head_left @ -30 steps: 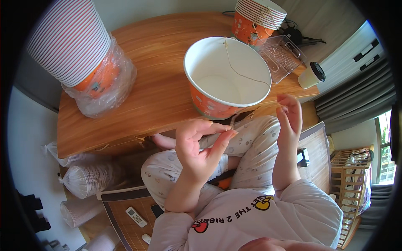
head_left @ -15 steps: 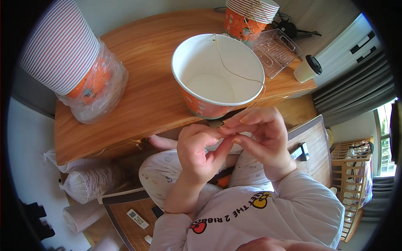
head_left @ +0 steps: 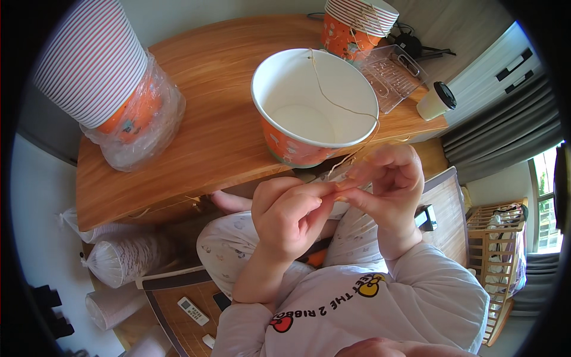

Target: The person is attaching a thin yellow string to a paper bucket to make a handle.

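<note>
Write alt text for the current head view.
A person's left hand and right hand meet fingertip to fingertip beside a tan string that runs over the rim of an orange, white-lined paper bucket on a wooden desk. At left stands a tall bucket stack partly in plastic; at right, a shorter stack, clear tray and lidded cup.

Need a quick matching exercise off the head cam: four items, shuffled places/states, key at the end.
Column 1
1. Open paper bucket
2. Tall bucket stack
3. Takeaway cup
4. Remote control

Column 2
A. Topped with a black lid, at the right end of the table
B. Lying on the brown mat
C. Lower part wrapped in clear plastic
D. Twine running across its open top

Pairs: 1-D, 2-C, 3-A, 4-B
</note>
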The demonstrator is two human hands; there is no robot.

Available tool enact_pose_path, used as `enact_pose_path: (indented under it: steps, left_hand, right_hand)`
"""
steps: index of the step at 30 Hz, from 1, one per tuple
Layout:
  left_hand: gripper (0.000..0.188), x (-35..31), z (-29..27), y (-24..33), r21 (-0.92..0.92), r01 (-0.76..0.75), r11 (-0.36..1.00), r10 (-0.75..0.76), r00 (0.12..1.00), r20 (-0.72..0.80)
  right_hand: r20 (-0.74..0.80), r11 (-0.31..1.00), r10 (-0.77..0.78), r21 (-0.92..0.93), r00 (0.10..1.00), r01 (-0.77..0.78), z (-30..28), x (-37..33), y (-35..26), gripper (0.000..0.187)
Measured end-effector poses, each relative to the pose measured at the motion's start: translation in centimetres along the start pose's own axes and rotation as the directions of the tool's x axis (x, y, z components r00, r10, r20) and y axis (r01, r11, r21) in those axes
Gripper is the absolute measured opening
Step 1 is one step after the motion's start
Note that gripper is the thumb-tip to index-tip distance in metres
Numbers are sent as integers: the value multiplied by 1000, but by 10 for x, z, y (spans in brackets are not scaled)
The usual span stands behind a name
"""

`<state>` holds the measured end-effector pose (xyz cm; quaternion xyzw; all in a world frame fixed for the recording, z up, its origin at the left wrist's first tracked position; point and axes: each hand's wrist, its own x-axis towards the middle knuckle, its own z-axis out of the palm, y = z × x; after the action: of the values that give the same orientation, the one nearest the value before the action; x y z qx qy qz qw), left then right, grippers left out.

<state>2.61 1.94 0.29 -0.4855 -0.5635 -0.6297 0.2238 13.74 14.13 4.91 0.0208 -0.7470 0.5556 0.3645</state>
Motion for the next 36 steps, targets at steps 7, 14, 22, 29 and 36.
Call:
enact_pose_path:
  steps: [7,14,22,29,36]
  left_hand:
    - [41,0,0,1,-65,22,998,-21,1000,7]
    - [36,-4,4,-10,-254,135,958,-177,973,-149]
    - [31,0,-6,-3,-243,335,910,-353,935,-30]
    - [31,2,-12,-4,-333,385,861,-422,906,-44]
    - [31,5,-17,1,-412,498,763,-531,846,40]
  right_hand:
    - [1,977,-197,-84,980,196,-6,15,6,72]
    - [135,528,-237,-813,962,244,-21,33,1,32]
    - [200,588,-218,-754,955,292,0,31,-4,28]
    - [227,586,-245,-740,943,330,11,28,-5,26]
    - [256,602,-222,-723,941,339,17,26,-11,27]
